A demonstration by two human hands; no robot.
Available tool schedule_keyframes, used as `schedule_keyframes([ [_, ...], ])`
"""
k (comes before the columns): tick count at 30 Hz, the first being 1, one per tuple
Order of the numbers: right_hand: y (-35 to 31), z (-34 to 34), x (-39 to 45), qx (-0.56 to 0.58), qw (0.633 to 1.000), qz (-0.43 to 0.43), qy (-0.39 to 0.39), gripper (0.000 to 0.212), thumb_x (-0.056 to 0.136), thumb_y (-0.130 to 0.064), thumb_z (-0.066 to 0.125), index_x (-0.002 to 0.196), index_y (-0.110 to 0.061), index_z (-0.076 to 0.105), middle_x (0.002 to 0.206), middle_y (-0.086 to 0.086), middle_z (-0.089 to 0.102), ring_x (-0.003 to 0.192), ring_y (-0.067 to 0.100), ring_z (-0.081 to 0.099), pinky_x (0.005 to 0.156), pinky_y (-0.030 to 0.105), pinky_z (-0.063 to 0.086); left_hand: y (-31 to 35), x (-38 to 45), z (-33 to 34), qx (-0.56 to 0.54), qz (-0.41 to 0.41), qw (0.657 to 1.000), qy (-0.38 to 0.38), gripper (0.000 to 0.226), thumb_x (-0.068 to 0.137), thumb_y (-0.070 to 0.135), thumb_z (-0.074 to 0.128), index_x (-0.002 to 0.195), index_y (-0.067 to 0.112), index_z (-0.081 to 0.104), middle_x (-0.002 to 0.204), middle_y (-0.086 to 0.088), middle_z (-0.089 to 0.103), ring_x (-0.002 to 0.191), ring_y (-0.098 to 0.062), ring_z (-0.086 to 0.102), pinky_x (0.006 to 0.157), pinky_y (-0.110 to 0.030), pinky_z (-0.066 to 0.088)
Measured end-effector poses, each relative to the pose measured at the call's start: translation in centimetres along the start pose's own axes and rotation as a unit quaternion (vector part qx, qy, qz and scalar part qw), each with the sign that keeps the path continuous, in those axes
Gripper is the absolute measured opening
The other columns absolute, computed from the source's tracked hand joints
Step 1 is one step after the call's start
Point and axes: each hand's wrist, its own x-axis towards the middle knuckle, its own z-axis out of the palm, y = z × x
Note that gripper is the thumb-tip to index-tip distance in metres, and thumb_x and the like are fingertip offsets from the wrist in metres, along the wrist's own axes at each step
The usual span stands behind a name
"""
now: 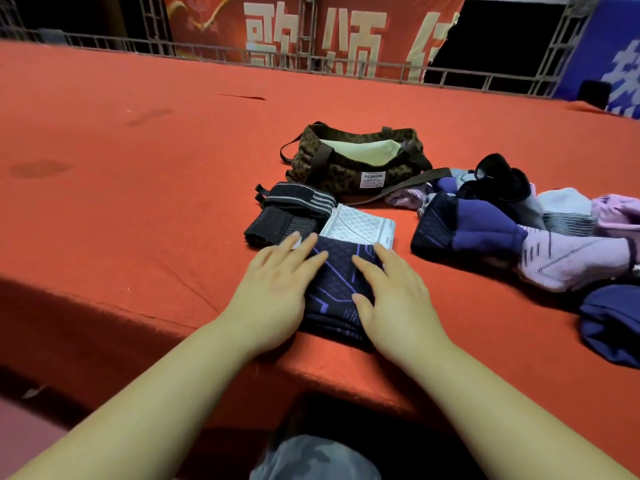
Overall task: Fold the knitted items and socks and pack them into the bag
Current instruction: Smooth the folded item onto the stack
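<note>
Mid-task view of folding and packing on a bench (pixel 138 140) covered with red cloth. The left hand (pixel 273 292) and right hand (pixel 394 296) both lie flat, fingers straight and slightly spread, pressing on a folded dark navy knitted item with purple line pattern (pixel 334 289) that rests at the near edge of the bench; neither grip is curled round or pinching anything. Just beyond this item, and partly overlapped by it, lies a folded white knitted item with a diamond pattern (pixel 360 225); touching that one on its left is a folded black item with grey stripes (pixel 287 211). These three pieces appear to be folded but not yet packed. The leopard-print bag (pixel 346 168), labelled "FASHION", stands open further toward the middle of the bench, its pale lining visible; no garment can be seen inside, though its floor is hidden from this angle. Toward the right edge of the bench sits a loose pile of unfolded socks and knitted pieces (pixel 519 233) in navy, purple, pink, white and black, one bag strap trailing onto it, with a further blue piece (pixel 613 323) lying apart at the near right. By this evidence the task is judged to be in its early half: a few pieces folded, most of the pile still to fold, and all packing remaining.
</note>
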Motion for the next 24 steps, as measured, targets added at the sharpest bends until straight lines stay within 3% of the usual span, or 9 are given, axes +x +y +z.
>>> schedule_keyframes([
  [2,0.3,-0.2,0.5,-0.031,0.996,-0.05,-0.062,0.056,0.099,-0.031,0.038,0.151,-0.026,0.015,0.16,0.0,-0.005,0.146,0.016,-0.007,0.117,0.033,-0.003,-0.3,0.6,-0.5,0.018,0.015,0.993,-0.112,0.077,0.074,0.028,0.01,0.147,0.014,0.031,0.155,-0.005,0.025,0.144,-0.025,0.022,0.115,-0.043,0.013],
  [4,1.0,-0.3,0.7,-0.031,0.99,-0.058,-0.121,0.054,0.102,-0.034,0.028,0.151,-0.025,0.01,0.159,-0.001,-0.008,0.146,0.013,-0.01,0.117,0.034,-0.005,-1.3,0.9,-0.4,-0.011,-0.023,0.979,-0.201,0.077,0.075,0.032,0.005,0.152,0.023,0.008,0.16,0.007,0.002,0.147,-0.015,-0.003,0.117,-0.04,-0.006],
  [9,2.1,0.3,0.6,-0.007,0.985,-0.058,-0.162,0.055,0.102,-0.042,0.02,0.152,-0.026,0.002,0.159,-0.005,-0.011,0.145,0.008,-0.012,0.119,0.032,-0.004,-1.9,0.8,-0.7,-0.062,-0.038,0.964,-0.256,0.064,0.089,0.041,0.002,0.151,0.028,-0.003,0.158,0.012,-0.009,0.146,-0.01,-0.01,0.117,-0.037,-0.01],
  [12,2.2,0.4,0.3,0.011,0.986,-0.06,-0.152,0.056,0.101,-0.044,0.021,0.152,-0.028,0.005,0.159,-0.006,-0.009,0.145,0.007,-0.01,0.119,0.033,-0.003,-1.5,1.0,-1.2,0.014,-0.024,0.961,-0.276,0.056,0.098,0.04,0.007,0.151,0.026,-0.006,0.158,0.009,-0.01,0.146,-0.014,-0.012,0.118,-0.04,-0.01],
  [16,3.6,0.0,-0.8,0.046,0.994,-0.056,-0.083,0.059,0.096,-0.056,0.026,0.149,-0.031,0.019,0.159,-0.007,0.007,0.145,0.008,0.004,0.118,0.029,0.003,0.9,2.4,-3.0,0.12,0.015,0.968,-0.219,0.059,0.096,0.03,0.023,0.152,0.021,0.007,0.16,0.001,0.001,0.147,-0.023,-0.006,0.117,-0.045,-0.007],
  [20,8.0,-0.7,-2.7,0.032,0.999,-0.026,0.012,0.073,0.082,-0.062,0.02,0.143,-0.025,0.038,0.153,0.001,0.031,0.141,0.018,0.027,0.117,0.034,0.017,6.1,3.1,-4.1,-0.017,0.094,0.995,-0.04,0.069,0.073,0.027,0.026,0.139,0.017,0.046,0.151,-0.009,0.035,0.14,-0.029,0.03,0.115,-0.042,0.018],
  [24,14.0,-2.5,-5.2,-0.038,0.99,0.002,0.134,0.055,0.083,-0.046,0.04,0.124,-0.015,0.06,0.133,0.01,0.054,0.122,0.029,0.051,0.107,0.045,0.033,12.3,3.8,-2.5,-0.208,0.09,0.971,-0.072,0.053,0.09,0.024,0.04,0.143,0.024,0.038,0.156,0.002,0.024,0.142,-0.01,0.02,0.112,-0.016,0.006],
])
